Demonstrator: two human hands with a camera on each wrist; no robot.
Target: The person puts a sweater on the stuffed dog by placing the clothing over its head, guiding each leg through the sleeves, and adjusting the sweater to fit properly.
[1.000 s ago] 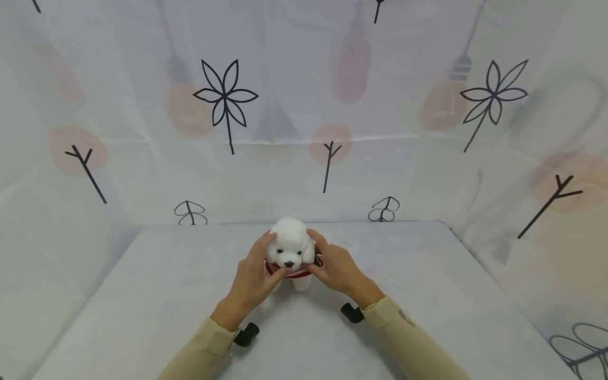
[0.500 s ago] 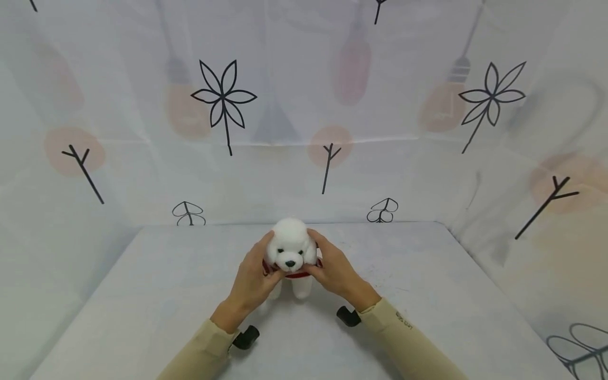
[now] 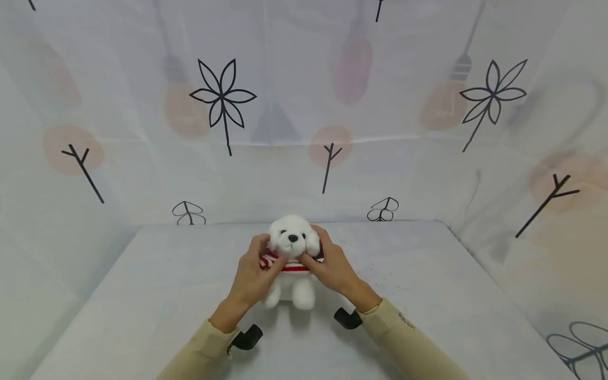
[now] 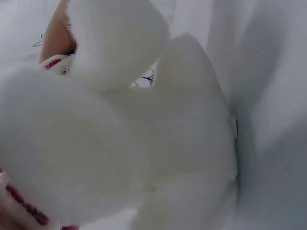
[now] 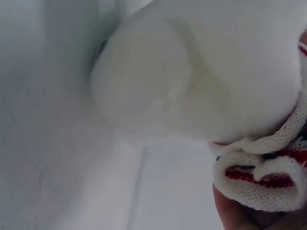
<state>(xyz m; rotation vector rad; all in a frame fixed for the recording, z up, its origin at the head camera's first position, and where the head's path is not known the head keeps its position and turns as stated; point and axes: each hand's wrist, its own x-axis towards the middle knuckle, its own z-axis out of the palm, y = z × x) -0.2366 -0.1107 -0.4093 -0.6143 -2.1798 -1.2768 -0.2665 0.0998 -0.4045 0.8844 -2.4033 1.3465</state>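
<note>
A white plush dog with a black nose and dark eyes is upright near the table's back edge, facing me in the head view. It wears a red-and-white striped knitted sweater. My left hand grips one side of its upper body, thumb in front below the chin. On the other side my right hand holds it likewise, with the fingertips partly hidden behind the head. White plush fills much of the left wrist view. A knitted cuff shows beside fingers in the right wrist view.
A pale cloth covers the table. Behind and at both sides hangs a white curtain printed with plants and lamps. Black wrist cameras sit under both sleeves, close to the tabletop.
The plush dog has tilted back: its face points higher, and more sweater, belly and legs show. Both hands have kept hold of it, turning with it and moving only slightly.
</note>
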